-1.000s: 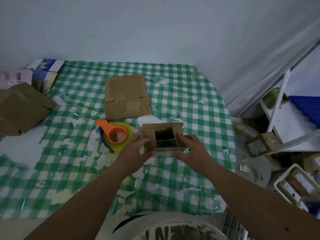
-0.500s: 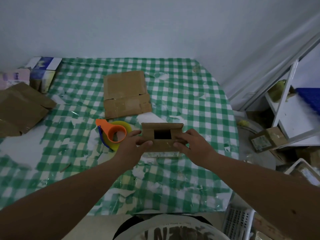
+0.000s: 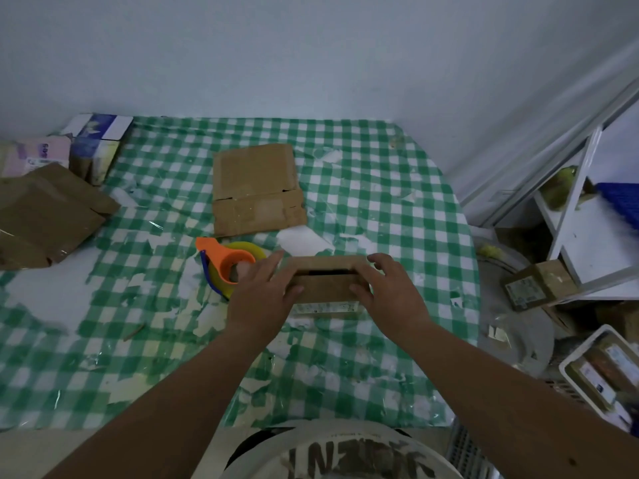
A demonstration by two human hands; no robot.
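The small brown cardboard box (image 3: pixel 325 288) is being grasped endwise by the left grip (image 3: pixel 262 299) and right grip (image 3: pixel 390 295), seemingly for closing its flaps.

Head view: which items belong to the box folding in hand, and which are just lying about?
In the job: small cardboard box, held at its ends by the left hand and right hand; tape dispenser beside it, probably next.
Lying about: flattened cardboard, brown paper bags, blue-and-white carton, boxes on the floor at right.
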